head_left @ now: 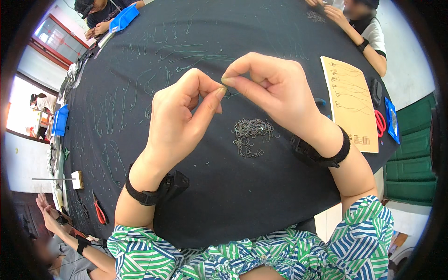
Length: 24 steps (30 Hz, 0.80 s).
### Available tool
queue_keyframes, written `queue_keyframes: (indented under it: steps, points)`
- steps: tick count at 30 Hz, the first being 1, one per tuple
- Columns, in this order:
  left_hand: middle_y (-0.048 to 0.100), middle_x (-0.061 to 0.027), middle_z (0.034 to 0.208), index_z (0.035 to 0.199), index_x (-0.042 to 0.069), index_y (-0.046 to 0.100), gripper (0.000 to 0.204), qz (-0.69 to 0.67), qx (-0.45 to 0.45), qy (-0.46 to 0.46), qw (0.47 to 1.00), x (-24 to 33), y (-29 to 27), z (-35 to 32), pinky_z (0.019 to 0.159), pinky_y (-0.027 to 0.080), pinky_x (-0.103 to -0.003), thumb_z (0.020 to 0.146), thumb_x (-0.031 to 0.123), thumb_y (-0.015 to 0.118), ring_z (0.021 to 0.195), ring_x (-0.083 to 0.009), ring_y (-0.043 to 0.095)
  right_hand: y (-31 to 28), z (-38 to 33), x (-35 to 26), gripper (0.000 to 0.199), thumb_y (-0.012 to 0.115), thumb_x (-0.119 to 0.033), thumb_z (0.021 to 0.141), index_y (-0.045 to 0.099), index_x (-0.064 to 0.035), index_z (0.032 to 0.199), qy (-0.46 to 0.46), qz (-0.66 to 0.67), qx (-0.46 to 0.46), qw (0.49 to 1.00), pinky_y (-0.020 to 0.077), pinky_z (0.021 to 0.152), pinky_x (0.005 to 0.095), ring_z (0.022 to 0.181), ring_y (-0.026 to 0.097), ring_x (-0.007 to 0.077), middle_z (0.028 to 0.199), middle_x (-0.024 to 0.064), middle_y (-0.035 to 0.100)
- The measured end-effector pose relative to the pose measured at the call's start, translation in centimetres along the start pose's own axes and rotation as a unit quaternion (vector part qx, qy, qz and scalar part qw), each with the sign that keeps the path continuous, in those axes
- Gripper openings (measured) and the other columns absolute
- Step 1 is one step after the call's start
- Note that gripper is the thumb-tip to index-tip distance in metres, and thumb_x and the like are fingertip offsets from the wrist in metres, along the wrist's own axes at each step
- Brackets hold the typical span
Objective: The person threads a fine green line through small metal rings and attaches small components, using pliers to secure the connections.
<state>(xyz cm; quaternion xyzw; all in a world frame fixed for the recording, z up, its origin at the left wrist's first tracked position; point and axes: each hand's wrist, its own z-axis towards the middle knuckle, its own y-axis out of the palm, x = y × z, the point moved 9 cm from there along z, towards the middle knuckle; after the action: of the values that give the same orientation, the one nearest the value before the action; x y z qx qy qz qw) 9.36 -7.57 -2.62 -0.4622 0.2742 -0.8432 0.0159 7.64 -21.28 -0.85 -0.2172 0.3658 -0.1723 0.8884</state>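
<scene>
My left hand [175, 114] and my right hand [282, 91] meet fingertip to fingertip above the middle of the table. Each is closed, thumb pinched against the forefinger. Whatever lies in the pinches is too fine or too hidden to make out; a little green thread shows just below the fingertips. Under my right hand, on the black cloth [224, 196], sits a pile of small dark metal hooks [252, 133]. Lengths of green thread [186, 51] are spread over the cloth beyond and to the left of my hands, several with a small piece at one end.
At right lie a tan paper sheet [352, 126] with hooks and lines on it, red-handled scissors [380, 123] and a blue packet [392, 119]. Red-handled pliers [99, 210] and a white block [77, 180] are at left. Blue trays [123, 18] stand along the edge. Other people work around the table.
</scene>
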Motion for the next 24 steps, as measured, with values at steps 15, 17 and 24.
queue_keyframes:
  steps: [15,17,24]
  points:
    - [0.064,-0.0043,0.072,0.089,-0.002,0.059,0.006,-0.016,0.026,0.025,0.999,-0.3,-0.4,0.1,0.057,0.047,-0.019,0.093,0.000,0.062,0.066,-0.0046,0.061,4.6,-2.1,4.3,0.012,0.065,-0.015,0.093,0.062,-0.0046,0.088,0.243,0.315,-0.068,0.915,0.0284,0.054,0.0190,0.059,0.036,-0.0005,0.065,-0.0103,0.045]
    - [0.063,-0.0039,0.071,0.088,-0.002,0.059,0.006,-0.006,0.037,0.022,0.999,-0.6,-0.5,0.0,0.056,0.045,-0.019,0.093,0.000,0.062,0.064,-0.0040,0.059,4.3,-2.1,3.9,0.011,0.065,-0.014,0.092,0.062,-0.0047,0.086,0.235,0.289,-0.068,0.926,0.0276,0.053,0.0199,0.057,0.034,0.0001,0.063,-0.0103,0.042]
    - [0.062,-0.0025,0.068,0.086,-0.001,0.060,0.006,0.019,0.065,0.047,0.997,-0.7,-0.9,-0.1,0.053,0.042,-0.020,0.092,0.001,0.063,0.060,-0.0030,0.055,2.1,-1.1,0.6,0.007,0.066,-0.010,0.085,0.064,-0.0037,0.086,0.067,0.085,-0.027,0.994,0.0288,0.048,0.0258,0.049,0.035,0.0052,0.053,-0.0015,0.039]
